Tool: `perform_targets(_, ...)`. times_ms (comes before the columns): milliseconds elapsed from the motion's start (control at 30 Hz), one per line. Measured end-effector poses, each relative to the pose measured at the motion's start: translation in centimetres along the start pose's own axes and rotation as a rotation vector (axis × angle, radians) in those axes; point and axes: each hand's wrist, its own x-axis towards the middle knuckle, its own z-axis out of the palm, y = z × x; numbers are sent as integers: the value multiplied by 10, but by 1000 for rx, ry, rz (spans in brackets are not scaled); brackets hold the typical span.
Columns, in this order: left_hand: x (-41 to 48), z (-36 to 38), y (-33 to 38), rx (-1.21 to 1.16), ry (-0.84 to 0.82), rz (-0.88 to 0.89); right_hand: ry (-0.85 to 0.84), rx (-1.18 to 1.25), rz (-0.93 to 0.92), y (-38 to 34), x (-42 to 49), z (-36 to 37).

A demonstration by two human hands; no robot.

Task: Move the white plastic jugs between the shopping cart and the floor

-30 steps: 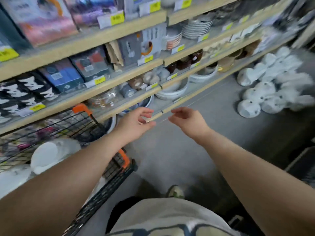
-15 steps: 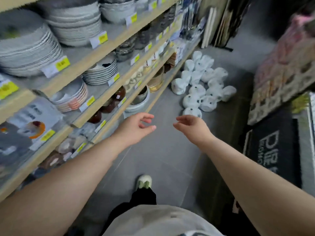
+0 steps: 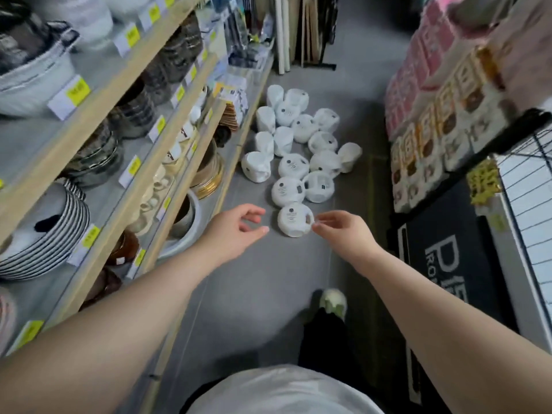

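Several white plastic jugs [image 3: 298, 144] lie in a cluster on the grey aisle floor [image 3: 263, 294] ahead of me. The nearest jug [image 3: 294, 219] lies on its side with its round base facing me. My left hand [image 3: 236, 231] reaches forward just left of it, fingers relaxed and empty. My right hand [image 3: 343, 231] reaches from the right, its fingertips close to the jug's right edge, holding nothing. The shopping cart is out of view.
Wooden shelves [image 3: 125, 150] with stacked plates and bowls run along the left. Boxed goods [image 3: 442, 121] and a dark doormat [image 3: 454, 258] stand on the right, with a wire rack [image 3: 531, 186] beside them. My foot [image 3: 333, 301] is on the floor below my hands.
My view has swung away from the cart toward the jugs on the floor. Both empty hands have moved forward and now flank the nearest jug.
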Motion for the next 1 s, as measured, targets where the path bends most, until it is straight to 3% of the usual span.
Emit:
perform_targets(333, 173, 73, 35, -136, 149, -181, -200, -132, -6, -18, 202, -88)
perform_targets(567, 238, 93, 26, -168, 176, -285, -259, -209, 10, -15, 291, -98)
perform_targets(767, 298, 136, -35, -199, 208, -361, -281, -271, 49, 39, 369, -69)
perform_targets(1000, 384, 244, -158, -247, 253, -533, -416, -348, 80, 157, 502, -2)
